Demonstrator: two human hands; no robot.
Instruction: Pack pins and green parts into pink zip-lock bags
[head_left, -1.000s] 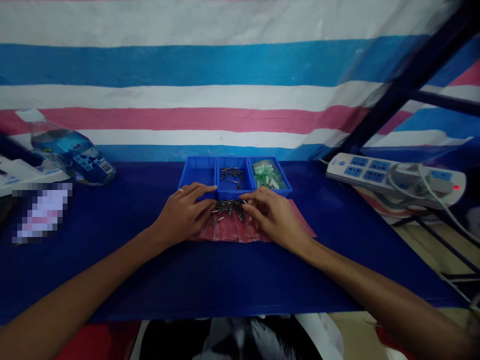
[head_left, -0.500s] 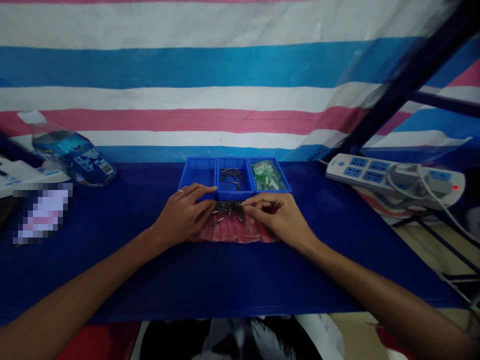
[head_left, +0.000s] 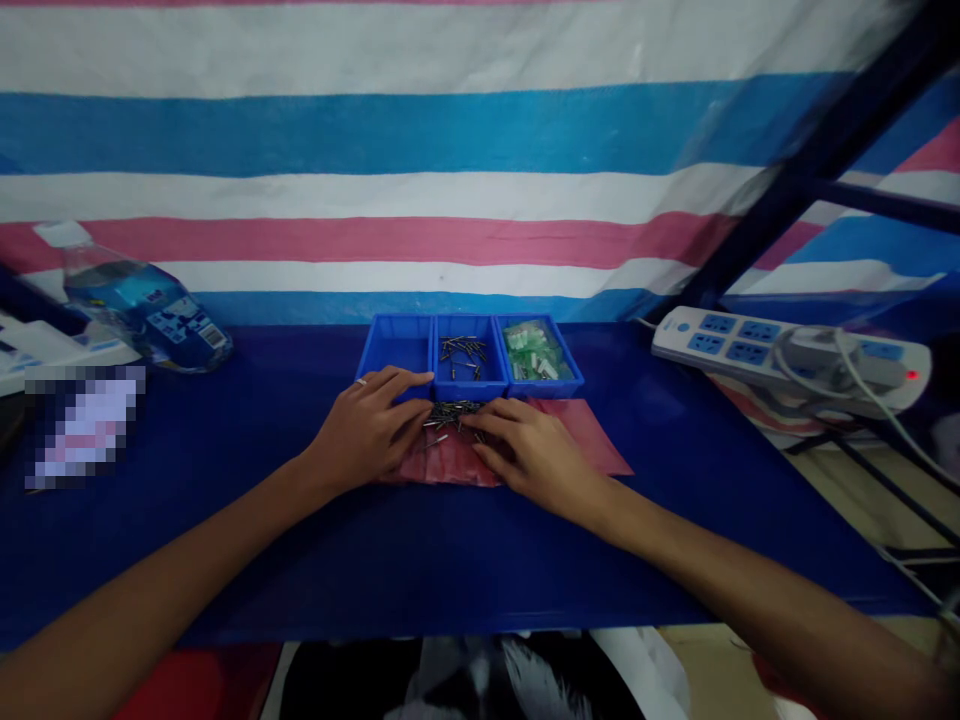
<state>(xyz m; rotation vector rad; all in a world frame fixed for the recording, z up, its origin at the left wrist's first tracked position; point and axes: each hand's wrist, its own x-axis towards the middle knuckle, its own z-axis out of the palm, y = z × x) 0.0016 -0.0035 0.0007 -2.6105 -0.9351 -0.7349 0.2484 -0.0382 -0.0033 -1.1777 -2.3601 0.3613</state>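
Observation:
A pile of thin metal pin-like pieces [head_left: 448,411] lies on a pink plastic sheet or bag [head_left: 592,440] at the middle of the table. My left hand [head_left: 375,425] rests at the pile's left side, fingers bent and apart. Its index finger reaches to the front of the blue bins, and it wears a ring. Over the right part of the pile, my right hand [head_left: 544,450] has its thumb spread from its fingers, with fingertips at the pieces. Behind the pile stands the middle blue bin [head_left: 471,388], with several similar pieces inside.
The left blue bin [head_left: 401,322] and the right blue bin [head_left: 574,370], holding green-white packets [head_left: 536,350], flank the middle one. A plastic bottle [head_left: 154,310] lies tilted at left. A power strip [head_left: 750,340] with cables sits at right. A striped sheet [head_left: 450,130] hangs behind.
My right hand has moved left over the pile and its thumb and fingers have parted. More pink plastic shows at right. One more piece shows in the middle bin. My left hand stays put.

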